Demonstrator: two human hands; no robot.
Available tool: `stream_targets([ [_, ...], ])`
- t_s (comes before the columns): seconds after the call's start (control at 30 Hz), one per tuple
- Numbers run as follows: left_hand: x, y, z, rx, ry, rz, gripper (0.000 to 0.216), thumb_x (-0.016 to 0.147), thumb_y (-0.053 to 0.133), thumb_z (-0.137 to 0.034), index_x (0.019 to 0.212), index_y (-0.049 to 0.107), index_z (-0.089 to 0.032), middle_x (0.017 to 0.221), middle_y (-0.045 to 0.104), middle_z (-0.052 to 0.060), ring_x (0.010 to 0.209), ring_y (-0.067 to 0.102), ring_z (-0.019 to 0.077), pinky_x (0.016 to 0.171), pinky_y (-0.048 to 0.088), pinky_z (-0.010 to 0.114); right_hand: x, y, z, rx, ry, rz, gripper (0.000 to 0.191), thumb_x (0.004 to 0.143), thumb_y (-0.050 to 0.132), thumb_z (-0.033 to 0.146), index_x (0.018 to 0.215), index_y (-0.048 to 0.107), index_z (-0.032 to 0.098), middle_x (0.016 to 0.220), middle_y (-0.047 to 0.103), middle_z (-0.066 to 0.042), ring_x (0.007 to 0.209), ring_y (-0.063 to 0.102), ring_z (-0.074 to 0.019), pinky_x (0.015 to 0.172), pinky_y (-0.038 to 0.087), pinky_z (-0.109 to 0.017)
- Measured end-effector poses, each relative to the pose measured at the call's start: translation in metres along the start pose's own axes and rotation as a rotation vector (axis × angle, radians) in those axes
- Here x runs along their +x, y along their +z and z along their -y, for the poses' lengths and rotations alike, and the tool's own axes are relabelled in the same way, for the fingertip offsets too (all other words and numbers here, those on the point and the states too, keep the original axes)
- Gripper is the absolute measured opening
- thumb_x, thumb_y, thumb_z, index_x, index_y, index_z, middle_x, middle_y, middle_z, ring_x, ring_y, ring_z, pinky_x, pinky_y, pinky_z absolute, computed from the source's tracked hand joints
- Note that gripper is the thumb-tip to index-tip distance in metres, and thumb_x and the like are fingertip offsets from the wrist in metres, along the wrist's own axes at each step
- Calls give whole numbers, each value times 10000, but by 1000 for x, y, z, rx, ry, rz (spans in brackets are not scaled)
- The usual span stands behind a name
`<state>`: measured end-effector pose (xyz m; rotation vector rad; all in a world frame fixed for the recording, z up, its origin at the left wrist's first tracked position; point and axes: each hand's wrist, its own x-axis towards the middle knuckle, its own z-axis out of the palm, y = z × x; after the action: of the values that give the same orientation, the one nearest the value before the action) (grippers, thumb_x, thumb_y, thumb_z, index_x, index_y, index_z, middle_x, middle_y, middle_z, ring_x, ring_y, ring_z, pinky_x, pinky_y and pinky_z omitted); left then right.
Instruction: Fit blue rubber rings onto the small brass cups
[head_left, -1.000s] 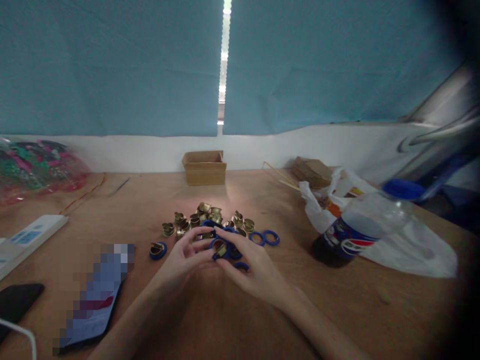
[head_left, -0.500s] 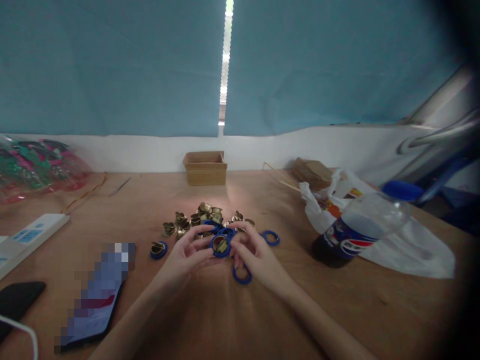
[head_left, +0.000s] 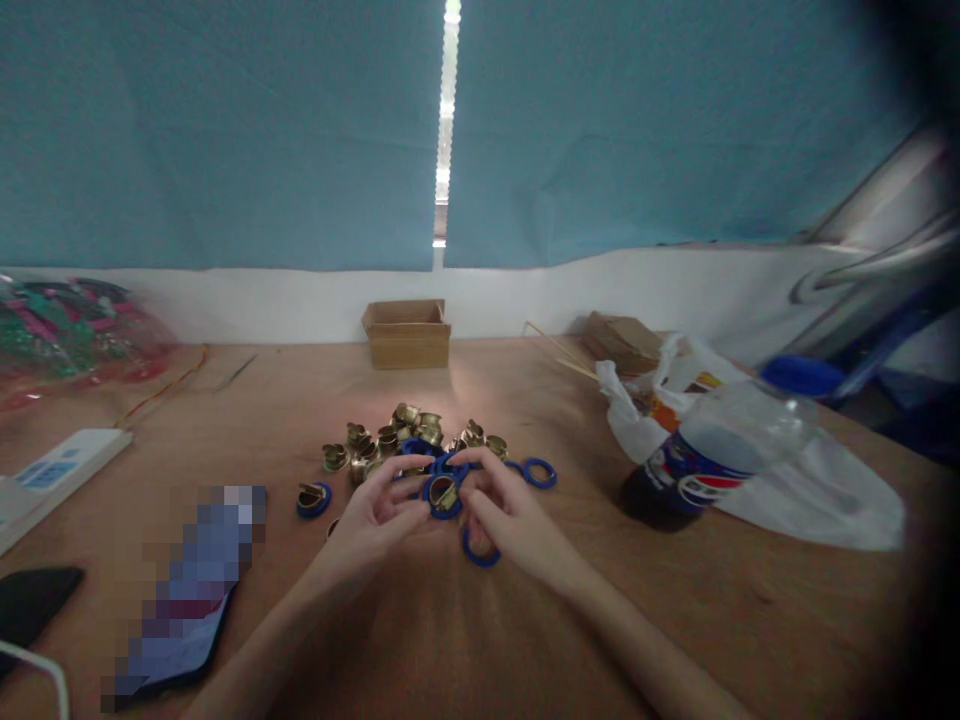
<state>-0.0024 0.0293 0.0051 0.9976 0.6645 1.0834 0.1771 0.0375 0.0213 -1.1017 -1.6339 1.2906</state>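
Note:
My left hand (head_left: 373, 515) and my right hand (head_left: 504, 512) meet over the wooden table (head_left: 465, 630), both pinching one blue ring with a brass piece inside it (head_left: 441, 494). A second blue ring (head_left: 480, 551) hangs under my right hand's lower fingers. Just beyond the hands lies a pile of brass parts (head_left: 405, 435) mixed with blue rings. A finished ring with brass insert (head_left: 313, 499) lies to the left, and a loose blue ring (head_left: 539, 472) lies to the right.
A small cardboard box (head_left: 407, 333) stands at the back. A cola bottle (head_left: 712, 455) lies on white plastic bags (head_left: 810, 490) at right. A phone (head_left: 184, 600) and a dark device (head_left: 34, 600) lie at left, beyond them a white power strip (head_left: 52, 475) and a pink-green bag (head_left: 67, 335).
My hands have drawn slightly closer together on the ring and brass piece. My right hand has picked up a second blue ring, which now hangs below its fingers.

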Motion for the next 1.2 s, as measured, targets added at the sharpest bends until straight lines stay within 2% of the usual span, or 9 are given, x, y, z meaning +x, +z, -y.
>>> stream_targets([
  [0.23,-1,-2,0,6,-6,-12,426,786,700,-194,1180,539,-186,1109,681,103,1046,645,248,910,511,403,-2,0,1,-11,-90,23,196,873,448,209,1069,459,219,604,471,60,516,486,-122,475,369,-221],
  [0.5,-2,2,-2,-1,-9,-82,400,761,718,-198,1131,568,-174,1007,712,92,966,674,237,877,530,411,-1,1,-3,-13,-146,-17,186,871,454,206,1052,426,238,614,428,73,474,424,-101,448,314,-211],
  [0.63,-1,1,0,22,-7,-107,378,751,721,-200,1104,589,-173,951,721,79,924,686,239,849,539,412,-1,1,-4,-51,-157,-20,198,878,442,202,1071,434,244,638,446,64,477,432,-103,452,325,-217],
  [0.9,-2,1,-3,84,12,-105,396,773,702,-200,1151,583,-176,1011,714,84,946,670,202,846,517,335,-2,2,-2,-31,-124,-22,252,880,442,192,1129,439,231,643,489,53,533,506,-119,485,384,-225],
  [1.07,-1,-1,-2,125,15,-111,473,695,772,-171,1136,602,-185,1026,717,77,947,665,203,876,499,339,-2,4,-1,65,-99,-23,281,848,466,184,1122,434,233,666,477,58,527,496,-110,488,398,-223],
  [1.2,-1,-1,-2,158,15,-123,475,687,780,-175,1130,609,-187,1026,719,81,917,676,205,862,509,347,-1,3,-1,99,-71,1,232,878,437,212,1109,427,231,660,498,60,522,516,-111,499,413,-228],
])
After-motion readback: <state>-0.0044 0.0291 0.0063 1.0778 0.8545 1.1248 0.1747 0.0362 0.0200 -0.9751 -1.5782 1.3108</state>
